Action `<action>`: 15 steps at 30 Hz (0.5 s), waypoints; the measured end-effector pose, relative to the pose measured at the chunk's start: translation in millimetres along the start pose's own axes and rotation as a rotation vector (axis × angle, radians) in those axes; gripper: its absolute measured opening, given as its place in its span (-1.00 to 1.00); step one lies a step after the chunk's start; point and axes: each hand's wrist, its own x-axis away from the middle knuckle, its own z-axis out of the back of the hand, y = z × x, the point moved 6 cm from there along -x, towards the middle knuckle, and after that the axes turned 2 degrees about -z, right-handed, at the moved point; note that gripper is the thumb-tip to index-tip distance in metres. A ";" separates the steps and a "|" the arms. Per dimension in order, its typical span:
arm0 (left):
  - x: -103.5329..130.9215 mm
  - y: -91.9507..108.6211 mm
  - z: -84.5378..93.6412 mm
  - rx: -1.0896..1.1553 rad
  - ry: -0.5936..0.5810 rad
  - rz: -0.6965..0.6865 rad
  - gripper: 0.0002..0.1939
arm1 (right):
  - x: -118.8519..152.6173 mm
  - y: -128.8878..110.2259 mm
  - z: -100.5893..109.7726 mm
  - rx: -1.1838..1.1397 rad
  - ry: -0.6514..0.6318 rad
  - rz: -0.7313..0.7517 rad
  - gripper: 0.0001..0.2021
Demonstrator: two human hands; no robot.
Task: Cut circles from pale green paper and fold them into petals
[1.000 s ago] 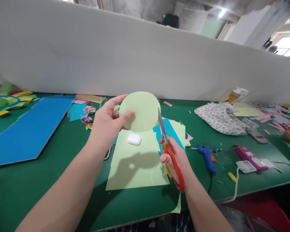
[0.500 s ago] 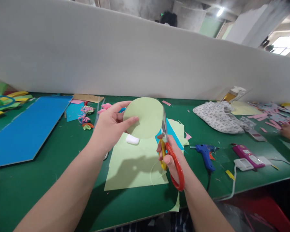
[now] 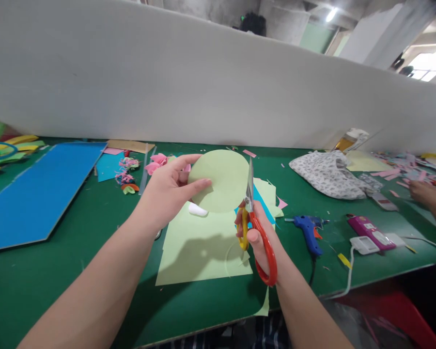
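Note:
My left hand [image 3: 172, 189] pinches a round piece of pale green paper [image 3: 223, 179] by its left edge, thumb on the near face. In my right hand [image 3: 259, 237] is a pair of scissors [image 3: 252, 208] with one red and one yellow handle, my fingers through the loops. The blades point up along the right edge of the paper disc. Below, pale green sheets [image 3: 189, 257] lie on the table with a white object [image 3: 197, 210] and a blue piece [image 3: 263, 206] on them. My shadow falls across the sheets.
A blue board [image 3: 43, 189] lies at left. To the right are a blue glue gun [image 3: 308, 233], a purple device [image 3: 370, 231] with cables, and a patterned cloth [image 3: 325, 172]. Another person's hand [image 3: 430, 196] is among paper strips at far right. A pale wall [image 3: 203, 87] stands behind the table.
The paper disc has shifted slightly right and down with my left hand. The scissor blades have drawn closer together. The other person's hand has moved left.

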 end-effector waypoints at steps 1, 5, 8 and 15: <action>-0.2 0.4 -0.4 0.003 -0.002 0.002 -0.49 | 0.4 -0.1 -0.1 -0.001 -0.002 -0.006 -0.09; -0.9 1.1 -2.4 0.022 -0.023 0.011 -0.49 | 2.8 -4.4 -0.4 -0.005 -0.009 0.005 -0.12; -0.9 0.0 -3.4 0.050 -0.034 0.018 -0.52 | 5.3 -9.4 -1.5 0.000 -0.025 0.036 -0.13; 0.1 -2.0 -3.6 0.046 -0.043 0.017 -0.51 | 6.7 -10.5 -2.9 0.017 -0.023 0.075 -0.07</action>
